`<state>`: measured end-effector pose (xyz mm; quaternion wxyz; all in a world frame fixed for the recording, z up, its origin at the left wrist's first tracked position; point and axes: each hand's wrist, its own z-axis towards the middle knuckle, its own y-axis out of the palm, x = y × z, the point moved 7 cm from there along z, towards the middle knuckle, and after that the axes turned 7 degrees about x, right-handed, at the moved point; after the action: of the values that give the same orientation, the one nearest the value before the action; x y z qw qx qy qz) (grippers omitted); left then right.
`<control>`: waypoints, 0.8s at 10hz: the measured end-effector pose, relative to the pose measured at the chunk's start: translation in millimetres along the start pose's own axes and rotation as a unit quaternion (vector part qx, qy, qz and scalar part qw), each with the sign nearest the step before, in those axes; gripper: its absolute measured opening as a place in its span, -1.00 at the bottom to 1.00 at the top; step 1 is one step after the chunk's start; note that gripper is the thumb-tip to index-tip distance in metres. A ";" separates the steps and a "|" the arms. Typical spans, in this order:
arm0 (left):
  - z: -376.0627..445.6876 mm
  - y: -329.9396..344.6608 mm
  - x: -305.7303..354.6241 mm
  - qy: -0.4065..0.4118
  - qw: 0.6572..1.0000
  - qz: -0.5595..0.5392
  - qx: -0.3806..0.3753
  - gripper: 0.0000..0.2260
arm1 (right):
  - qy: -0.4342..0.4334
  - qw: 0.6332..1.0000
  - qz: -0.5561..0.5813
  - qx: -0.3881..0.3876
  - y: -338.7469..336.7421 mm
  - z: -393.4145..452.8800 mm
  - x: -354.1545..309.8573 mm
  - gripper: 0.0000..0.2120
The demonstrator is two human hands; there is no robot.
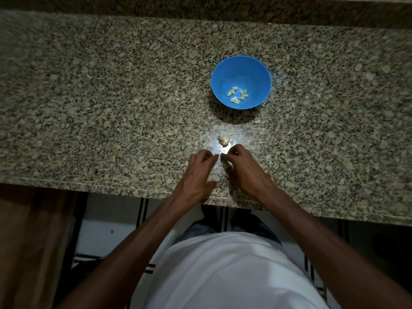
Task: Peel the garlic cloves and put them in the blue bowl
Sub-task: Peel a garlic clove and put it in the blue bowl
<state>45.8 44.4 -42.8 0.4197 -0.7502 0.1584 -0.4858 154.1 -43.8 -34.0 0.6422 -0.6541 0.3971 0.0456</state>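
Note:
The blue bowl (241, 63) stands on the granite counter and holds several peeled garlic cloves (238, 95). A partly broken garlic bulb piece (224, 140) lies in the bright spot in front of the bowl. Just nearer the counter's front edge, my right hand (244, 171) pinches a small garlic clove (223, 161) between its curled fingers and thumb. My left hand (198, 175) meets it from the left, its curled fingertips pinching at the clove's top. Most of the clove is hidden by the fingers.
The granite counter (111, 108) stretches wide to both sides, its front edge (133, 189) right under my wrists. A small loose garlic scrap (257, 122) lies right of the bulb piece. Pale peel bits (215, 185) sit by my left thumb.

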 end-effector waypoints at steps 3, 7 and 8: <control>5.0 6.9 9.8 -0.006 0.995 0.028 0.092 -0.79 | 0.003 0.999 0.001 0.043 15.6 -9.3 -10.0 -0.86; -14.2 17.0 5.7 -0.044 0.982 0.071 0.167 -0.88 | -0.050 0.994 -0.071 0.070 20.4 -21.2 -14.0 -0.87; -18.6 24.4 11.1 -0.046 0.979 0.099 0.173 -0.80 | -0.106 0.987 -0.086 0.090 16.3 -28.9 -12.8 -0.96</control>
<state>39.2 13.9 -52.0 0.5957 -0.6688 0.1258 -0.4267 122.9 -60.9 -34.8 0.7382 -0.6169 0.2719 0.0237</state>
